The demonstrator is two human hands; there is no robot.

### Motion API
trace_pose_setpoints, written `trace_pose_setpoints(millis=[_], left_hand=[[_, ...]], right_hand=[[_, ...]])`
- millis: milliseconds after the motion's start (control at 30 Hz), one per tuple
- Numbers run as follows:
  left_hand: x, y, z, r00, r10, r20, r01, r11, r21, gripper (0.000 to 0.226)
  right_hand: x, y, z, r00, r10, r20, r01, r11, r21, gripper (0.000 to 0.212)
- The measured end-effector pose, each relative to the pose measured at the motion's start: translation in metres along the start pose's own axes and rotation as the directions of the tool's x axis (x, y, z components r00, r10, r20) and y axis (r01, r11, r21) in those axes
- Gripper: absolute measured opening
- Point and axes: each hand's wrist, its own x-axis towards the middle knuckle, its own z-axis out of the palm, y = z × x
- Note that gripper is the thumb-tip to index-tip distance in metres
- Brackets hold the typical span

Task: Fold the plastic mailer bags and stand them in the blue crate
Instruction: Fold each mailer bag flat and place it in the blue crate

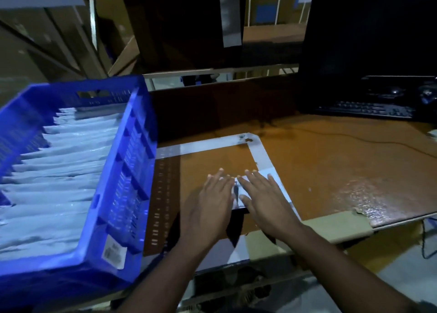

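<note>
Both hands lay flat with fingers spread, pressing a white bag (280, 187) on the counter (331, 170). The left hand (214, 200) and the right hand (262, 198) were side by side, nearly touching, and covered most of the bag. The bag lay inside a white tape outline (260, 152), at its right edge. To the left of the bag stood the crate (123, 166), blue, with many folded bags (61, 170) standing in rows inside. Beyond the bag, far to the right, was a dark keyboard (369, 110).
</note>
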Motion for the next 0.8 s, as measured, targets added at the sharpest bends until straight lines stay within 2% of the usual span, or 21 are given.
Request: trace_pose_setpoints(millis=[33, 100, 200, 300, 500, 600, 733, 800], left_hand=[[0.001, 0.0, 0.01, 0.995, -0.004, 0.095, -0.002, 0.998, 0.07, 0.047], [-0.004, 0.002, 0.02, 0.974, -0.051, 0.222, 0.029, 0.994, 0.103, 0.054], [-0.005, 0.005, 0.021, 0.962, -0.065, 0.266, 0.04, 0.994, 0.1, 0.063], [-0.001, 0.001, 0.017, 0.958, -0.08, 0.276, 0.06, 0.995, 0.081, 0.067], [-0.013, 0.003, 0.024, 0.946, -0.096, 0.311, 0.093, 0.995, 0.025, 0.07], [-0.004, 0.004, 0.024, 0.934, -0.135, 0.331, 0.134, 0.991, 0.026, 0.076], [-0.027, 0.012, 0.03, 0.945, -0.159, 0.286, 0.168, 0.986, -0.006, 0.067], [-0.021, 0.009, 0.032, 0.946, -0.197, 0.258, 0.218, 0.974, -0.057, 0.071]], right_hand=[[0.0, 0.001, 0.01, 0.999, 0.024, 0.024, -0.022, 0.998, -0.053, 0.069], [-0.006, 0.009, 0.028, 0.998, 0.049, 0.031, -0.045, 0.992, -0.118, 0.068], [-0.006, 0.017, 0.032, 0.998, 0.047, 0.047, -0.04, 0.989, -0.144, 0.062], [0.006, 0.021, 0.024, 0.995, 0.035, 0.09, -0.022, 0.99, -0.143, 0.069], [-0.006, 0.026, 0.028, 0.994, -0.007, 0.111, 0.013, 0.998, -0.059, 0.069], [0.006, 0.033, 0.024, 0.994, -0.023, 0.108, 0.034, 0.995, -0.098, 0.07], [-0.013, 0.038, 0.025, 0.988, -0.075, 0.137, 0.082, 0.996, -0.047, 0.064], [-0.004, 0.039, 0.016, 0.979, -0.094, 0.181, 0.095, 0.996, 0.004, 0.066]])
